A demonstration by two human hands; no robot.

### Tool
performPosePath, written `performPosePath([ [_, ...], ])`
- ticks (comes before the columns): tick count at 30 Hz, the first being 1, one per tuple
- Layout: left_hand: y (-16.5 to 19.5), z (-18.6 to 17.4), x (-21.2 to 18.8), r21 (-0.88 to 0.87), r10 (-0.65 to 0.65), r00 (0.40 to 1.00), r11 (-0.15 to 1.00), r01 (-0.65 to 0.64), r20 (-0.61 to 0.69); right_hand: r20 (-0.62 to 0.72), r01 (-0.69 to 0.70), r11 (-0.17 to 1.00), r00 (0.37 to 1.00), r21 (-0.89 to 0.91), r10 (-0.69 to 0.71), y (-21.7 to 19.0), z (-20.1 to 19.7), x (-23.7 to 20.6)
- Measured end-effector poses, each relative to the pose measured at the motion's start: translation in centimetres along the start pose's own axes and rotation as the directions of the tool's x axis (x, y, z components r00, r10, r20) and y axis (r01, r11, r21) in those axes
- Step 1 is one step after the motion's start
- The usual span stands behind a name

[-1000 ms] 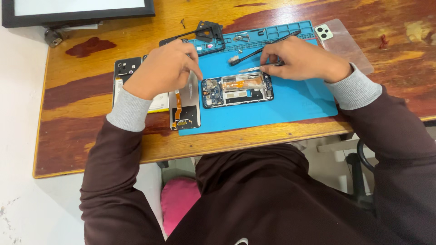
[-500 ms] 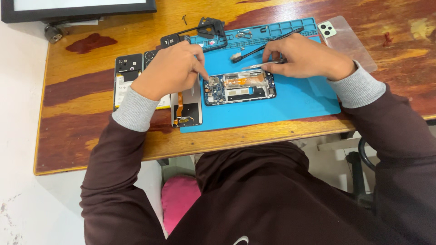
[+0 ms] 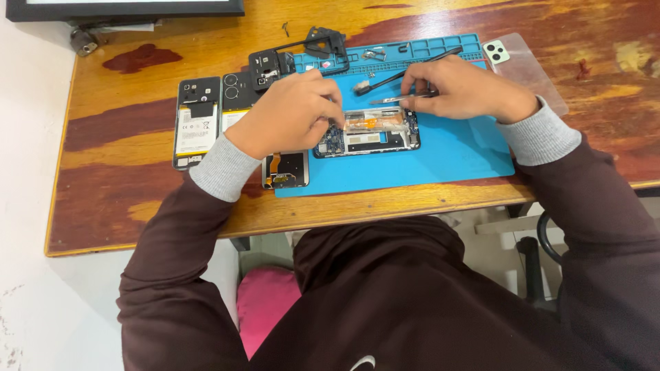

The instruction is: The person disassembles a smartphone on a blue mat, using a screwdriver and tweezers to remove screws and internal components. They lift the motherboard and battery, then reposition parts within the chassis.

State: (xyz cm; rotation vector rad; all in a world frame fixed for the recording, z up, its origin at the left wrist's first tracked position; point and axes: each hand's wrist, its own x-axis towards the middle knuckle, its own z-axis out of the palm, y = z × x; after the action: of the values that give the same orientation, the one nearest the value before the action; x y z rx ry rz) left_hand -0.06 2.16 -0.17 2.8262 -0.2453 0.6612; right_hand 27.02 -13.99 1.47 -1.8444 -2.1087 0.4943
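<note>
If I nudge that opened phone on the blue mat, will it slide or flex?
The opened phone lies flat on the blue mat, so it probably stays put rather than sliding. Its frame looks rigid, so little flex is likely. The exposed boards look fragile.

An opened phone (image 3: pixel 368 130) lies hemmed in on a blue mat (image 3: pixel 440 154), with the left hand (image 3: pixel 289 113) closing off its left end and the right hand (image 3: pixel 460 89) its upper right corner. Behind it, a brush (image 3: pixel 399 74) and the mat's parts tray (image 3: pixel 412 49) crowd the far edge. To the left, two more opened phones (image 3: pixel 196 122) and a loose black frame (image 3: pixel 302 48) fill the table (image 3: pixel 124 199). Open passage remains across the mat's bare front strip and right half, and over the bare wood at the front left. A clear phone case (image 3: pixel 526 69) lies just off the mat's far right corner.
</note>
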Motion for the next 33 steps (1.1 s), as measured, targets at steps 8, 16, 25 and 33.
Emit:
performPosePath([
  [8, 0.0, -0.1, 0.0, 0.018, -0.045, 0.998, 0.999, 0.044, 0.046, 0.009, -0.036, 0.999, 0.999, 0.005, 0.035, -0.1, 0.0, -0.1],
  [16, 0.0, -0.4, -0.2, -0.002, -0.091, 0.992, 0.996, 0.092, 0.084, 0.017, -0.025, 1.000, 1.000, -0.012, 0.025, 0.5, 0.3, -0.1],
  [25, 0.5, -0.7, -0.2, 0.115, -0.006, 0.997, 0.993, -0.003, 0.078, -0.008, 0.015, 1.000, 1.000, -0.023, -0.015, 1.7, 0.8, -0.2],
  [33, 2.0, -0.2, 0.0, 0.157, -0.190, 0.970, 0.973, 0.167, 0.149, -0.009, -0.011, 1.000, 1.000, -0.022, 0.010, 1.7, 0.9, -0.2],
])
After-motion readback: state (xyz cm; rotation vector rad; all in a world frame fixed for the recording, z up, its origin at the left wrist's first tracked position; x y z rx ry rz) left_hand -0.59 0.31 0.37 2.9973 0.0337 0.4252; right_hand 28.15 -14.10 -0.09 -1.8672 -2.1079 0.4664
